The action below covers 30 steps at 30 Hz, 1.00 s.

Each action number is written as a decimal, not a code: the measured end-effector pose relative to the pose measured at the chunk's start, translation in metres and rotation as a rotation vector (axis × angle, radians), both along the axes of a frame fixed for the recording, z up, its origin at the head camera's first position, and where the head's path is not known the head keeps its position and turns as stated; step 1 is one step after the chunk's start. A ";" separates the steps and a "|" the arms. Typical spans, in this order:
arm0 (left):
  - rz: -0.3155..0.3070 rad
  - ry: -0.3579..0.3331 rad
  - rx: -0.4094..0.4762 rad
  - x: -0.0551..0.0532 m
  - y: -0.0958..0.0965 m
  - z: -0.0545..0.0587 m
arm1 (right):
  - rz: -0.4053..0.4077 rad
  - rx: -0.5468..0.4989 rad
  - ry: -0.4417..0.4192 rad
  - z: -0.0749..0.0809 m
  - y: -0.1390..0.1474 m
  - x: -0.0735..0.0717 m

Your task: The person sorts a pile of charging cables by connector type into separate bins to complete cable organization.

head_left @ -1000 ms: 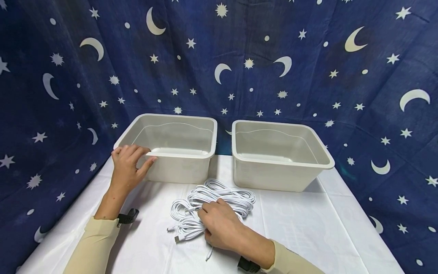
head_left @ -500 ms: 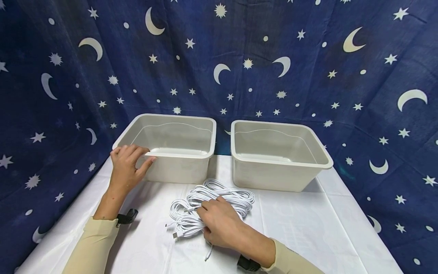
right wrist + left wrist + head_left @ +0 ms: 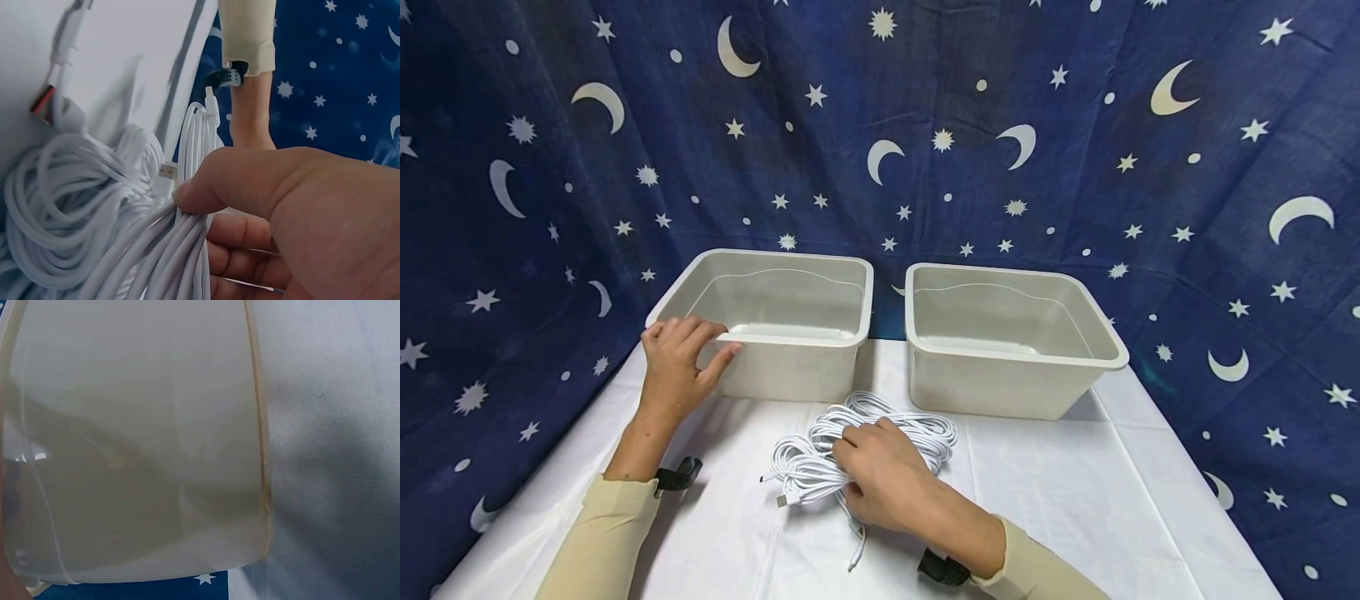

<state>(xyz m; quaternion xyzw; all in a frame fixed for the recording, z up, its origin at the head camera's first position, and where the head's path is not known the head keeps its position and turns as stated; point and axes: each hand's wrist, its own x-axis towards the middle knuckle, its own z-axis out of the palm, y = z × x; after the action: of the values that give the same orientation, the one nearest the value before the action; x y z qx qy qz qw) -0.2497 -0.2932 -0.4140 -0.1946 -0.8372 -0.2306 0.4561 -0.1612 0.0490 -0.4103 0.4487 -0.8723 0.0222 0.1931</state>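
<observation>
Cables (image 3: 925, 433), white and coiled, lie heaped on the cloth-covered desk (image 3: 1060, 492), just in front of the left bin (image 3: 790, 371) and right bin (image 3: 992, 387). Your right hand (image 3: 883, 475) has a narrow grip, pinching one bundle (image 3: 169, 250) between thumb and fingers. Your left hand (image 3: 681, 358) holds the left bin's near rim, thumb outside, fingers over the edge.

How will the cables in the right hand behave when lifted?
Thin and looped, the cables would probably sag from the right hand. The plug jutting past their loops might dangle, and the coils lying close by could snag.
</observation>
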 end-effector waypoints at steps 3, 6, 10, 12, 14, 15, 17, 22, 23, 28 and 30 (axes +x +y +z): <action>0.000 0.002 0.001 0.000 0.000 0.001 | 0.002 -0.018 0.012 0.005 0.000 -0.002; 0.001 0.003 -0.002 0.000 0.000 0.001 | 0.007 -0.044 0.022 0.011 0.000 -0.003; 0.001 -0.001 -0.006 0.000 0.000 0.000 | 0.013 -0.071 0.033 0.017 0.000 -0.004; 0.001 -0.003 -0.007 0.000 0.000 0.000 | 0.010 -0.075 0.037 0.019 0.000 -0.004; 0.001 -0.006 -0.007 0.000 0.000 -0.001 | 0.004 -0.075 0.037 0.021 0.000 -0.005; 0.001 -0.006 -0.007 0.000 0.000 -0.001 | 0.001 -0.075 0.036 0.022 0.000 -0.005; 0.002 -0.006 -0.007 0.001 0.000 -0.001 | -0.003 -0.075 0.028 0.024 -0.001 -0.006; -0.002 0.002 -0.006 0.001 -0.001 -0.002 | -0.011 -0.100 0.010 0.028 -0.001 -0.009; -0.004 0.004 -0.004 0.001 -0.001 -0.002 | -0.010 -0.111 0.009 0.029 -0.001 -0.009; -0.010 0.007 0.002 0.001 0.000 0.000 | -0.002 -0.163 0.017 0.034 -0.001 -0.012; -0.010 0.006 0.003 0.000 0.001 0.000 | -0.004 -0.173 0.023 0.037 -0.002 -0.013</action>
<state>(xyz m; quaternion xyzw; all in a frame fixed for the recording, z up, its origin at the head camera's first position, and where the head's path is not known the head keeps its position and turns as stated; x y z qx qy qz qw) -0.2495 -0.2927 -0.4144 -0.1987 -0.8345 -0.2335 0.4577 -0.1743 0.0473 -0.3736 0.4287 -0.8658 0.0920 0.2410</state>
